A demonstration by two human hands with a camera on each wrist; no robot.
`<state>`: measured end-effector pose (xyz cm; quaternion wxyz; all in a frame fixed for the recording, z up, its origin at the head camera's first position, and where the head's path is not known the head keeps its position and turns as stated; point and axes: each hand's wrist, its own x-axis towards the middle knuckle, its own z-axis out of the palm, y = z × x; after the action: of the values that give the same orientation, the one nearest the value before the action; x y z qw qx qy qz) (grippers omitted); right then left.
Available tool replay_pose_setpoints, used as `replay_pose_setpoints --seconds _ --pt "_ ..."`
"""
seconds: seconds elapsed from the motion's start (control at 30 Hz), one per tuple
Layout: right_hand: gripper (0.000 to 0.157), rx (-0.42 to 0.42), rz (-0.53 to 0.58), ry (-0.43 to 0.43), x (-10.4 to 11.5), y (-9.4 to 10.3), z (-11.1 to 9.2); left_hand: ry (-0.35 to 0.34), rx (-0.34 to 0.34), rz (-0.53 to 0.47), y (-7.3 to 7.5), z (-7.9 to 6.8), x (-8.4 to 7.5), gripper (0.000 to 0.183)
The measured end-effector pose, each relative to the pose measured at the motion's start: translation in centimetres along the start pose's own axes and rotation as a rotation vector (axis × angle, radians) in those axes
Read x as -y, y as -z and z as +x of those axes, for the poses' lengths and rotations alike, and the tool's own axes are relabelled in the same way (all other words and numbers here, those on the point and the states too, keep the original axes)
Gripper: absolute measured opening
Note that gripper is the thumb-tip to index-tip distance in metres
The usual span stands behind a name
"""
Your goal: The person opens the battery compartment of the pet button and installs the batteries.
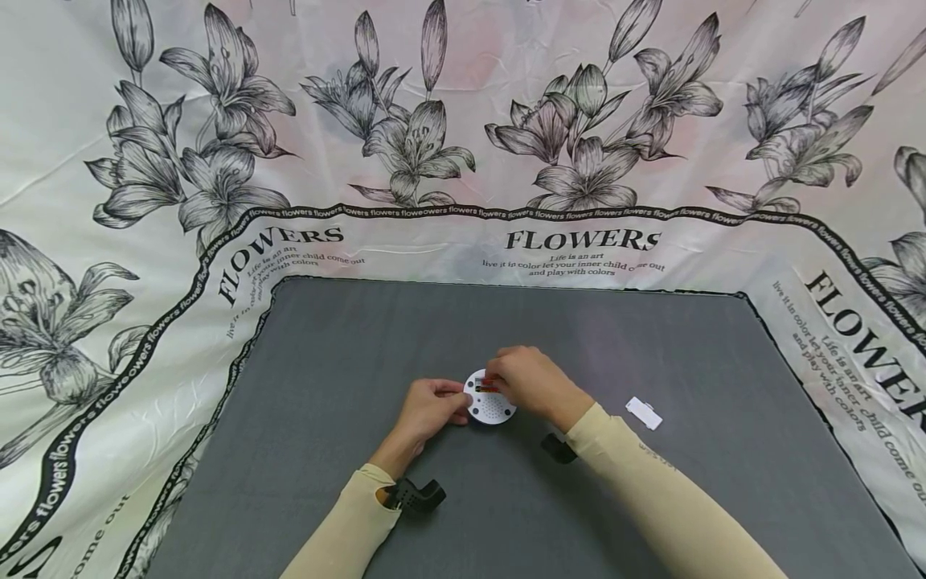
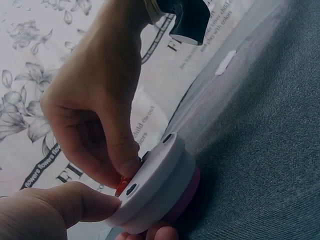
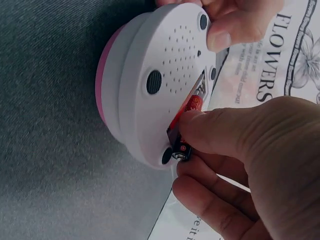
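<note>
- White plastic is what I have under both hands: a round device (image 1: 489, 400) with a pink band around its lower part, lying underside up on the grey desk (image 1: 651, 498), roughly midway between the left and right edges and somewhat nearer the near edge.
- My left hand (image 1: 432, 412) steadies the device from its left side, thumb and fingertips curled against the rim, so it is closed on the casing rather than lying flat.
- My right hand (image 1: 531, 384) pinches a red and black battery (image 3: 184, 127) between thumb and forefinger; the other fingers are loosely curled beneath.
- From the right wrist view, one end of the battery is already down in the open compartment (image 3: 199, 90) on the underside, while the end at my fingertips is raised, just beside a round rubber foot.
- Judging by that, the compartment has been opened and the battery is partly seated; pressing it flat is left to do.
- A small white cover (image 1: 644, 413) lies on the desk to the right of my right forearm, well apart from the device, so closing the compartment also looks undone.
- I cannot tell whether another battery already sits inside.
</note>
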<state>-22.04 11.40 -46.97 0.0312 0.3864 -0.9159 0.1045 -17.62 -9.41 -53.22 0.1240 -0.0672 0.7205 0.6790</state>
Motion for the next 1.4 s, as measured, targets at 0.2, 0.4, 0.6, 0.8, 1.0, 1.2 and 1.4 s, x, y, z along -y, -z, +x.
replay_pose_setpoints --seconds 0.2,0.4,0.6,0.8,1.0,1.2,1.4 --pt "0.009 -0.004 0.015 0.005 0.2 -0.1 0.3 -0.006 0.0 0.003 0.0 0.0 0.0 0.032" --pt "0.008 -0.005 0.045 0.021 0.1 -0.1 0.4 0.003 -0.013 -0.003 0.0 0.1 0.1 0.032" --pt "0.007 -0.043 0.103 -0.009 -1.2 0.8 -0.1 0.002 -0.009 -0.003 0.0 0.1 0.0 0.033" --pt "0.011 -0.071 0.172 -0.082 -2.8 1.3 -0.6 0.008 -0.001 -0.006 0.0 0.1 0.1 0.032" --pt "0.016 0.017 0.359 -0.253 -3.8 0.7 -1.2 0.015 0.006 -0.006 0.1 0.0 0.1 0.034" --pt "0.016 0.088 0.599 -0.409 -4.3 -0.1 -1.7 0.017 0.005 -0.018 0.0 0.1 0.1 0.035" --pt "0.02 0.106 0.824 -0.504 -4.3 -0.5 -2.1 0.014 -0.002 -0.014 0.0 0.1 0.1 0.033"
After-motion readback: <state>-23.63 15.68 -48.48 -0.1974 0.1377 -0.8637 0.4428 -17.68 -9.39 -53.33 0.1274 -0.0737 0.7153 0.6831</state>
